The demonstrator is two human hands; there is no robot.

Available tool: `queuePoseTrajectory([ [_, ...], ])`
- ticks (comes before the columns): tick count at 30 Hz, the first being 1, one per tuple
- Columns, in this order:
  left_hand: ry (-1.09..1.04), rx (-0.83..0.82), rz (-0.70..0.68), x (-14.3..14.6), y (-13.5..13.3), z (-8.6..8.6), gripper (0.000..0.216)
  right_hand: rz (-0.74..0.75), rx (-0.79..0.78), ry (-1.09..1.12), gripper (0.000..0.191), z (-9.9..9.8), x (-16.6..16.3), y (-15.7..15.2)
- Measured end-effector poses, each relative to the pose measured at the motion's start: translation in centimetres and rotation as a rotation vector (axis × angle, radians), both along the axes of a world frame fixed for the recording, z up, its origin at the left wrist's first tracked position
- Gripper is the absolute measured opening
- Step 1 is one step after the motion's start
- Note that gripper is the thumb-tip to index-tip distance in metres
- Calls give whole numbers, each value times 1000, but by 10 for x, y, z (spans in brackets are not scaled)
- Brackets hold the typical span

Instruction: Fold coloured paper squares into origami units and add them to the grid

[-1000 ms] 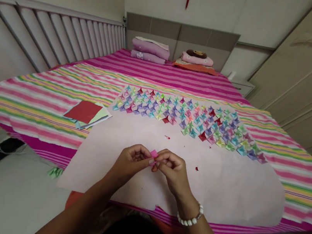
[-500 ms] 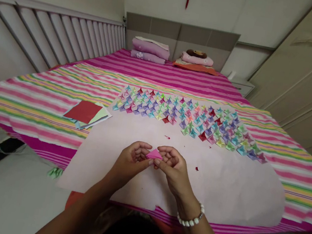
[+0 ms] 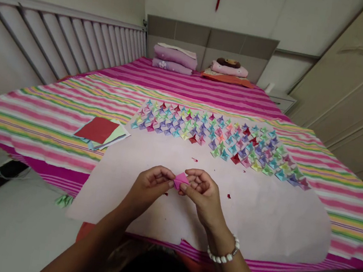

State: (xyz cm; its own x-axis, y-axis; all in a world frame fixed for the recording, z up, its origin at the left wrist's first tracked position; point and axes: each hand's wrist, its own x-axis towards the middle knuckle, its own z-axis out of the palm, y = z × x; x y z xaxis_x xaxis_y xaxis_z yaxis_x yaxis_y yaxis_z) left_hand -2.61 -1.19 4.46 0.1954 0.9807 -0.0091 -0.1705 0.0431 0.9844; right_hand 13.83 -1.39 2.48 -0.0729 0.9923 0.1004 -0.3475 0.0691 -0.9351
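Observation:
A small folded piece of pink origami paper [image 3: 181,180] is held up between both hands over the large pale sheet [image 3: 118,190]. My left hand [image 3: 151,187] pinches its left corner between thumb and fingers. On the other side, my right hand [image 3: 200,193] grips the right edge with thumb and curled fingers; a white bead bracelet circles that wrist. Beyond the hands, many folded paper pieces [image 3: 193,138] in various colours stand in rows on the sheet. Tiny red scraps [image 3: 229,196] lie scattered around the hands.
A stack of coloured paper squares [image 3: 95,130] lies on the striped bed cover [image 3: 34,118] at the left. Folded bedding [image 3: 174,57] and a pillow pile [image 3: 229,70] rest by the headboard. A crumpled green piece [image 3: 64,200] is on the floor.
The pink paper has turned from a flat-bottomed triangle to a tilted diamond-like outline. My left fingers have shifted slightly, and a dark red scrap now shows below the left hand.

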Motion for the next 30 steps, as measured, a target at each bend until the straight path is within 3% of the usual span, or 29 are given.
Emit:
queuePoseTrajectory([
  [9,42,6,51,0,0,-1,14,24,23,-39,35,3,0,0],
  [17,-44,-154,117,5,1,-4,35,-11,50,-99,33,-2,-1,0],
  [30,-62,-135,122,5,3,-10,35,-15,136,-178,29,-2,-1,-1],
])
